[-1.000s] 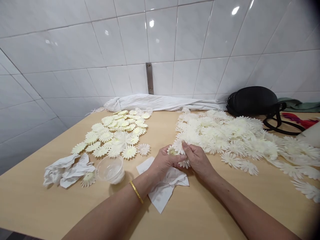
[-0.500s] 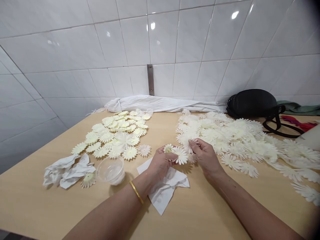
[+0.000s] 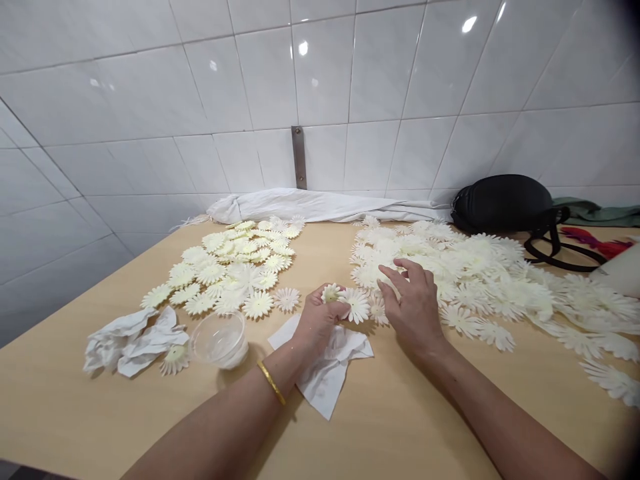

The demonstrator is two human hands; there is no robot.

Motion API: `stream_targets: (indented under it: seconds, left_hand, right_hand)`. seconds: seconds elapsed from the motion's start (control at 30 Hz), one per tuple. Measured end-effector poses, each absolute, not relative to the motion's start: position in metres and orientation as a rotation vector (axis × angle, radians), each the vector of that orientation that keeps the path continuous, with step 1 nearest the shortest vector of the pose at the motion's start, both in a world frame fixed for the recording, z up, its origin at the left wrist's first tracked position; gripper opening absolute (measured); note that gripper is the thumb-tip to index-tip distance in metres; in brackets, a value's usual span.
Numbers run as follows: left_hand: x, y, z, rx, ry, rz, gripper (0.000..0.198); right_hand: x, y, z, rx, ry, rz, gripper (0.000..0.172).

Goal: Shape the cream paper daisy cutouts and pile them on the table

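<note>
Pale cream fabric flowers (image 3: 357, 305) are pinched between the thumb and fingers of my left hand (image 3: 318, 319), one showing on each side of the thumb. Under that hand lies a creased white tissue (image 3: 327, 380). My right hand (image 3: 416, 303) has its fingers apart and holds nothing; it hovers at the near left edge of a large flower pile (image 3: 450, 267). Just left of its thumb, a flower (image 3: 379, 309) sits low by the table. A second, yellower flower pile (image 3: 233, 263) spreads to the left.
A clear plastic cup (image 3: 219, 341) stands left of my left wrist, beside crumpled tissues (image 3: 133, 340) and a single flower (image 3: 175, 360). Along the tiled wall lies a rolled white cloth (image 3: 320, 205). A black bag (image 3: 505, 203) with a strap rests at the back right.
My right hand has let go of the flower it pinched at the pile's edge, and its fingers have spread. My left hand keeps its flowers in nearly the same place.
</note>
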State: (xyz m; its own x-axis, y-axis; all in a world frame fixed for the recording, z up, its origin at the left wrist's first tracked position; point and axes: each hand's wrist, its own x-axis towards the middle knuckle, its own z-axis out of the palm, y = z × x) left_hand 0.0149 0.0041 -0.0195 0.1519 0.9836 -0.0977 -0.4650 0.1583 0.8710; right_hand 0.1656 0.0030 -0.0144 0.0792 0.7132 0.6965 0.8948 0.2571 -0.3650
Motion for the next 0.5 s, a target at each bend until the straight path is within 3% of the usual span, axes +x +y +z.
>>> stream_targets:
  seconds: [0.13, 0.33, 0.5]
  left_hand:
    - [0.015, 0.001, -0.018, 0.854, 0.813, 1.203, 0.024]
    - [0.015, 0.002, -0.020, 0.864, 0.780, 1.211, 0.022]
    - [0.014, 0.003, -0.021, 0.876, 0.738, 1.181, 0.022]
  right_hand:
    - [0.155, -0.005, -0.009, -1.393, -1.728, -0.032, 0.023]
    - [0.148, -0.009, -0.009, -1.308, -1.732, 0.764, 0.023]
    - [0.150, -0.005, -0.012, -1.329, -1.630, 0.733, 0.028]
